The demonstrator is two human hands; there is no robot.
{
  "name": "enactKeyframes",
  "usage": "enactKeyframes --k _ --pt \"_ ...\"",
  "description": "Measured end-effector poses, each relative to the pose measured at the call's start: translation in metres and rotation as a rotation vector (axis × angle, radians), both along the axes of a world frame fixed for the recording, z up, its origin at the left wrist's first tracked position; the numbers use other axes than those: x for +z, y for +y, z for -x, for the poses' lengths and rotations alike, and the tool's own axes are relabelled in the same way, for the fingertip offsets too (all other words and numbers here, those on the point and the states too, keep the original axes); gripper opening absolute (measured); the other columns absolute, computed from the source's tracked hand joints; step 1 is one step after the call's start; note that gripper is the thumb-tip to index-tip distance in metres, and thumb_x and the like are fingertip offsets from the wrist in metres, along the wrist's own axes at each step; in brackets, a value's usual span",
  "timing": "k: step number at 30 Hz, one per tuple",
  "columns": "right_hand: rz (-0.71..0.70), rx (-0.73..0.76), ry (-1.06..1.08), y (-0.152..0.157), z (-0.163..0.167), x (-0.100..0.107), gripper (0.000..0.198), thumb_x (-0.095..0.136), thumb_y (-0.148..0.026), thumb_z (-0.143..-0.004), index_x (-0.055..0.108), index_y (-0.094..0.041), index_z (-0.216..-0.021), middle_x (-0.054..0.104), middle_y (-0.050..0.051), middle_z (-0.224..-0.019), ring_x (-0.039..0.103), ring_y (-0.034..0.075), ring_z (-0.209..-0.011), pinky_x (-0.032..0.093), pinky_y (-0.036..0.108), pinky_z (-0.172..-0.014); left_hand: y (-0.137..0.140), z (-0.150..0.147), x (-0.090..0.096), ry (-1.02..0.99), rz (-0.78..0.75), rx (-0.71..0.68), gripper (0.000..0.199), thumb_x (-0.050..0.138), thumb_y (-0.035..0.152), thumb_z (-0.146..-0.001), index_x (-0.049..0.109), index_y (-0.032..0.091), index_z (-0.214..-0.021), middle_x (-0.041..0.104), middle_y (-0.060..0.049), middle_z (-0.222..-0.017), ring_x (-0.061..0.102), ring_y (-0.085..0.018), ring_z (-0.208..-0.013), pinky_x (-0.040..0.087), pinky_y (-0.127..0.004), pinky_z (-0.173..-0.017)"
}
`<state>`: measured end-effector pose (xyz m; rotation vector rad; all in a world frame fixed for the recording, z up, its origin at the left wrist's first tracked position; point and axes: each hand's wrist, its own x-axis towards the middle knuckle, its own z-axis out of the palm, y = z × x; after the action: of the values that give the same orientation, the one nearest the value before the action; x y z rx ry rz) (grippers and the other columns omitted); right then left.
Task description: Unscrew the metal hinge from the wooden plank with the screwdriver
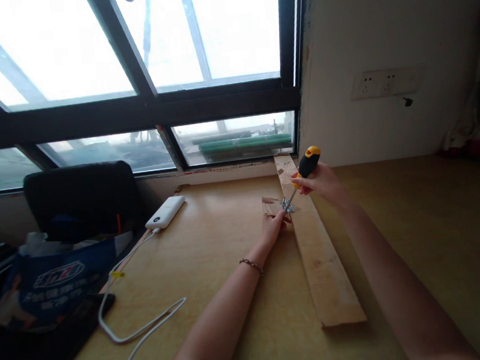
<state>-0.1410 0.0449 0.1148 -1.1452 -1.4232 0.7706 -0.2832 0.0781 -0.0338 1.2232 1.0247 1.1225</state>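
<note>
My right hand [313, 182] grips a screwdriver [308, 163] with a black and yellow handle, tilted so its shaft slants down to the left. The tip reaches a small metal hinge [287, 205] at the left edge of a long wooden board [322, 257]. My left hand [274, 226] is closed at a short wooden piece [270, 200] beside the board, its thumb close to the hinge and the screwdriver tip. Some of its fingers are hidden under the wood. Whether a screw sits under the tip is too small to tell.
A white power bank [165, 212] lies near the table's left edge, with a white cable [144, 329] running toward me. Left of the table [225, 259] stand a black chair [81, 188] and a blue bag [59, 280]. A window and a wall socket [388, 83] are behind.
</note>
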Motion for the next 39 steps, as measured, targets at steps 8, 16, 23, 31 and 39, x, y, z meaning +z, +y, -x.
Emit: enactKeyframes --k 8,16,23,31,39 --pt "0.078 0.200 0.059 -0.011 0.002 0.009 0.033 0.073 -0.029 -0.055 0.055 -0.017 -0.080 0.065 0.003 -0.078 0.065 0.016 -0.057 0.055 0.028 -0.053 -0.003 0.002 0.007 -0.071 0.065 -0.046 0.020 0.056 0.027 -0.068 0.058 0.009 -0.077 0.064 -0.006 -0.062 0.050 -0.008 -0.037 0.034 -0.018 -0.035" --pt "-0.162 -0.542 -0.384 0.003 0.009 -0.006 0.033 0.068 -0.048 -0.056 0.058 -0.017 -0.063 0.066 0.008 -0.064 0.065 0.024 -0.063 0.048 0.028 -0.052 -0.002 0.002 0.006 -0.102 0.132 -0.056 0.020 0.058 0.028 -0.068 0.058 0.010 -0.076 0.065 -0.006 -0.066 0.051 -0.007 -0.039 0.036 -0.018 -0.037" --pt "-0.046 -0.519 -0.284 0.008 0.005 -0.012 0.034 0.064 -0.049 -0.059 0.060 -0.015 -0.065 0.066 0.007 -0.059 0.063 0.022 -0.050 0.046 0.026 -0.044 0.001 0.002 0.010 -0.028 0.255 -0.134 0.019 0.052 0.029 -0.074 0.056 0.011 -0.069 0.063 -0.006 -0.063 0.053 -0.009 -0.040 0.041 -0.021 -0.042" --pt "-0.039 -0.485 -0.227 0.007 0.005 -0.011 0.032 0.065 -0.046 -0.059 0.060 -0.015 -0.065 0.065 0.006 -0.058 0.061 0.019 -0.044 0.045 0.024 -0.039 0.006 0.005 0.011 0.149 0.332 -0.250 0.035 0.036 0.034 -0.079 0.055 0.012 -0.061 0.062 -0.008 -0.053 0.046 -0.008 -0.036 0.032 -0.019 -0.037" --pt "-0.073 -0.502 -0.221 0.001 0.007 -0.004 0.031 0.065 -0.046 -0.059 0.059 -0.016 -0.062 0.064 0.006 -0.055 0.060 0.019 -0.041 0.044 0.024 -0.036 0.004 0.006 0.008 0.055 0.286 -0.264 0.037 0.041 0.041 -0.075 0.055 0.012 -0.056 0.058 -0.008 -0.047 0.041 -0.007 -0.032 0.022 -0.019 -0.034"
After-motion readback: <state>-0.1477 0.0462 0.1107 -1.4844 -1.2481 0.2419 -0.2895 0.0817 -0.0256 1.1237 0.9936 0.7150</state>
